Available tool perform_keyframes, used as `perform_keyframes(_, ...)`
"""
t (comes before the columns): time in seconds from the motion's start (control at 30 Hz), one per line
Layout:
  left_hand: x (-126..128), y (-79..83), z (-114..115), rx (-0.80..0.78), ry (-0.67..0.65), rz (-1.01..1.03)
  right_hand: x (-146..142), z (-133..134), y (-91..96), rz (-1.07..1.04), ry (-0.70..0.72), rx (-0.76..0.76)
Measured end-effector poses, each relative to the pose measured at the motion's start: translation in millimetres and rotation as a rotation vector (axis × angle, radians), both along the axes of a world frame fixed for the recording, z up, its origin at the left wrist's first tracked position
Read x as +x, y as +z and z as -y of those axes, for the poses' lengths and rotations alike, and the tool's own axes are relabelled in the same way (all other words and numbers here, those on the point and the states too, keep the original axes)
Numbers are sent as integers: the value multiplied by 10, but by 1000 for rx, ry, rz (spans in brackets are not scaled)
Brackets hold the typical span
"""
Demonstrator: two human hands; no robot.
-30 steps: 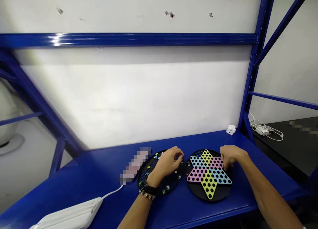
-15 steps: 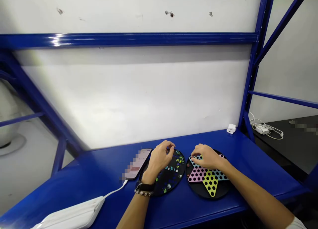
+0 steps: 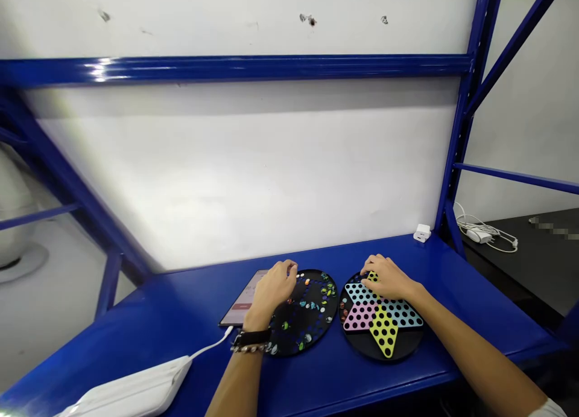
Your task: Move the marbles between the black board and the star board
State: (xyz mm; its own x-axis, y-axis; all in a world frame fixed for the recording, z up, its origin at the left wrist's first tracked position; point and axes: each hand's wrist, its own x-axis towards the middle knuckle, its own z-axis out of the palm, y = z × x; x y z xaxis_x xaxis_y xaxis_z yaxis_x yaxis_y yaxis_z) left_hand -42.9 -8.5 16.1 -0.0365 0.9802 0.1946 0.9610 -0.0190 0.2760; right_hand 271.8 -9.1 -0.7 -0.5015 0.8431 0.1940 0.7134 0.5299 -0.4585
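Note:
My left hand (image 3: 272, 289) is over the left edge of a round black tray (image 3: 299, 326), its fingers curled together. Whatever those fingers may hold is hidden. Scattered in the tray are small glassy marbles (image 3: 309, 305), mostly green, blue and white, with an orange one near the top. To the right lies a round black Chinese checkers board (image 3: 362, 343) with a holed star (image 3: 384, 331) in yellow, pink and pale blue. Over the star's upper part, my right hand (image 3: 388, 278) has bent fingers pointing down at the board; their tips are partly hidden. Reddish marbles (image 3: 344, 312) sit at the board's left rim.
A phone (image 3: 242, 305) lies left of the tray, partly behind my left hand, with a white cable (image 3: 210, 347) running to a white power strip (image 3: 131, 390). A white adapter (image 3: 422, 233) stands at the blue table's (image 3: 181, 308) back right. Blue frame posts (image 3: 452, 163) rise beside it.
My left hand has moved left from over the tray, uncovering more marbles and covering part of the phone. My right hand has shifted slightly right and up, uncovering the star's left point.

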Motion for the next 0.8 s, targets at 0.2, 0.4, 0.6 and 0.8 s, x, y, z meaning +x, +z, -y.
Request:
perform_keyframes(0.2, -156, -143, -95, -208, -44, -43, 35, -73, -113, 78, -59, 24)
perform_keyframes(0.4, -60, -176, -83, -234, -114, 20, 27, -73, -85, 68, -87, 34)
perform_keyframes(0.6, 20, -248, -82, -205, -264, 73, 65, -105, -91, -15, -152, -22)
perform_keyframes(0.8, 251, -190, 2, -109, -299, 88, 14, -94, -112, -17, -222, -31)
